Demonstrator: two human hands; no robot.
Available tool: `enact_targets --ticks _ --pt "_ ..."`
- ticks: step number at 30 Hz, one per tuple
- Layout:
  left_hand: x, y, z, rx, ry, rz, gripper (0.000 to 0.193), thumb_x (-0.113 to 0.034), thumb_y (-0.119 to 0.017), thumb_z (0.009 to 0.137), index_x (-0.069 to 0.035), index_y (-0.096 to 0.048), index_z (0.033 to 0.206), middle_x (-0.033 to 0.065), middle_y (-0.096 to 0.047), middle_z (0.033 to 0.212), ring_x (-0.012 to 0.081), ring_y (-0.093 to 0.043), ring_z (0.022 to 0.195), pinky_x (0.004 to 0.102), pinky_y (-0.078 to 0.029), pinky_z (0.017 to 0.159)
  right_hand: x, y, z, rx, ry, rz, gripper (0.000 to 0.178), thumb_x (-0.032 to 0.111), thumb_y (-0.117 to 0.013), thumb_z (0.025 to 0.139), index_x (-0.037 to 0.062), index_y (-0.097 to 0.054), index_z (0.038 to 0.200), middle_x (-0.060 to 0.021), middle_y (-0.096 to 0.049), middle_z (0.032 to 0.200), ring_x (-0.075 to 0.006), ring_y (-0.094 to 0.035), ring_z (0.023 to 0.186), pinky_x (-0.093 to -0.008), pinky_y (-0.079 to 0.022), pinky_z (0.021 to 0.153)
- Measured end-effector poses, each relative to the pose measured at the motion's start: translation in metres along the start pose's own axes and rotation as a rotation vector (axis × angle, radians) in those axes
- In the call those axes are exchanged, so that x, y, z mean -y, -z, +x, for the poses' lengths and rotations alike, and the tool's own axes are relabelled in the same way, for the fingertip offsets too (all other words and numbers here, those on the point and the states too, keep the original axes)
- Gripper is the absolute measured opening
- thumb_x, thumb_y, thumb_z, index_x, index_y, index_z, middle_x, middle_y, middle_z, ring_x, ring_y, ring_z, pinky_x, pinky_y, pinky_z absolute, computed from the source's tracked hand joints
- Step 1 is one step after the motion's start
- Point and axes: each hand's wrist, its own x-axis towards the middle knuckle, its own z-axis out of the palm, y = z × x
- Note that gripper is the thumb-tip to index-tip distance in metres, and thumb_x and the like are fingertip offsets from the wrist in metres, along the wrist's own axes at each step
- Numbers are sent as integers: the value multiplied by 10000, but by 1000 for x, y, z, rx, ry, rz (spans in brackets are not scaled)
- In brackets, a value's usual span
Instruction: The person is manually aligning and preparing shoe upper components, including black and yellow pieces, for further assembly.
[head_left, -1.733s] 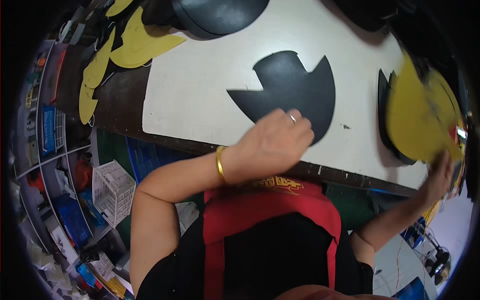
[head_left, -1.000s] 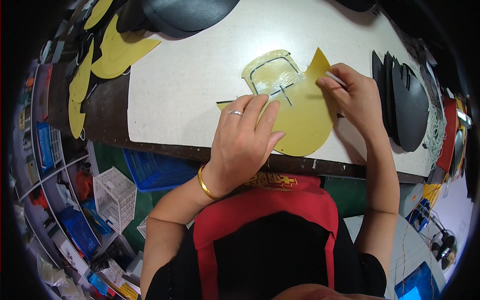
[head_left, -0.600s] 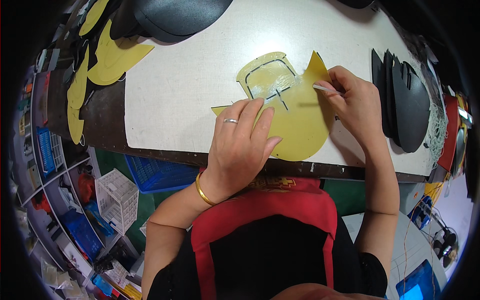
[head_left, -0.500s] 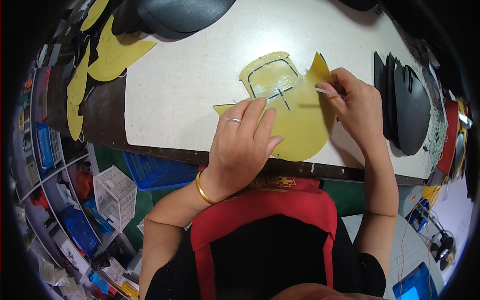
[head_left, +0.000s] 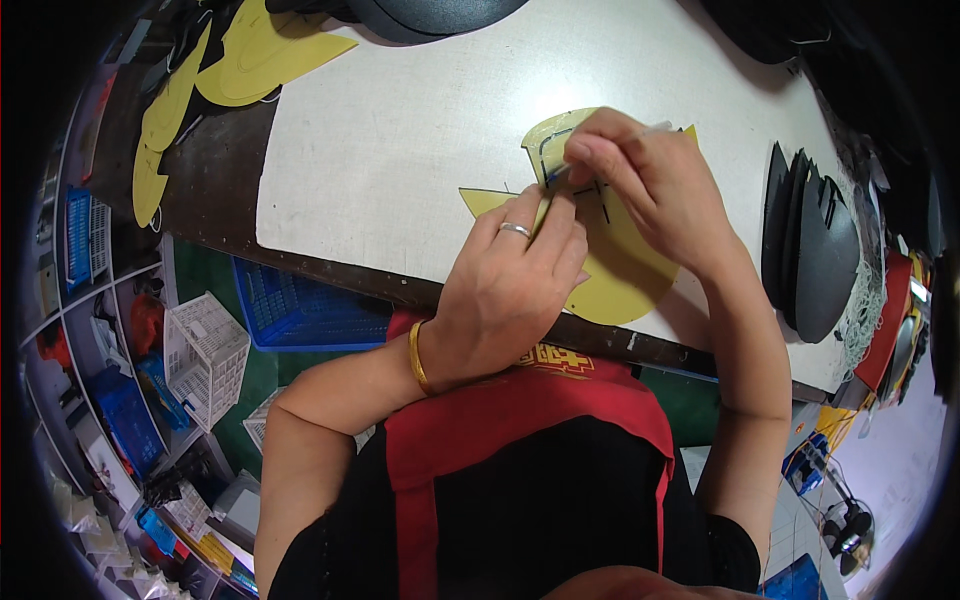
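A yellow sheet template (head_left: 625, 280) with a rounded lower edge and dark slot lines lies near the table's front edge. Clear shiny film covers part of its upper tab. My left hand (head_left: 525, 270), with a ring and a gold bangle, presses flat on it, fingers stretched out. Above the slots my right hand (head_left: 650, 180) pinches a thin pale pen (head_left: 657, 127). The pen's bluish tip points down at the slot outline beside my left fingertips. My right hand and forearm hide part of the template's right side.
The template rests on a white board (head_left: 370, 150) on the table. Black curved pieces (head_left: 820, 260) stand stacked at the right, beside tangled pale thread (head_left: 870, 290). More yellow pieces (head_left: 270, 60) lie far left. A blue basket (head_left: 310, 305) sits below the front edge.
My right hand has moved left from the template's right edge to its slot lines, bringing the pen tip down there. My left hand stays on the template. The whole view has shifted slightly.
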Motion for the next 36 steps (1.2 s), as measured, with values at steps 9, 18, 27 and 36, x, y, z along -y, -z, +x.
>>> enact_targets --ticks 9,18,27,36 --pt "-1 -1 -3 -12 9 1 539 -234 -792 733 33 -638 1175 195 -620 1230 342 -603 1118 395 -503 858 10 24 -37 -194 -84 -627 214 280 -621 981 76 -661 929 -98 -651 710 -264 -654 641 -361 -483 556" --pt "0 -2 2 9 -7 4 542 -220 -794 732 36 -624 1178 190 -606 1232 343 -600 1127 403 -500 898 3 12 -43 -282 117 -385 109 166 -682 919 72 -646 879 -81 -649 746 -274 -641 643 -369 -492 570" --pt "2 -3 -3 -3 -32 45 559 -219 -791 747 38 -601 1205 194 -584 1260 340 -581 1132 405 -495 902 -12 37 -47 -432 -332 -199 325 314 -535 1009 10 -649 997 -191 -609 741 -375 -636 722 -390 -504 692" --pt "17 -8 0 29 -120 28 568 -279 -773 781 -13 -575 1242 172 -562 1269 331 -535 1186 445 -438 988 -7 33 -82 -195 -365 -54 265 228 -653 950 3 -646 1091 -170 -674 857 -226 -671 755 -323 -511 705"
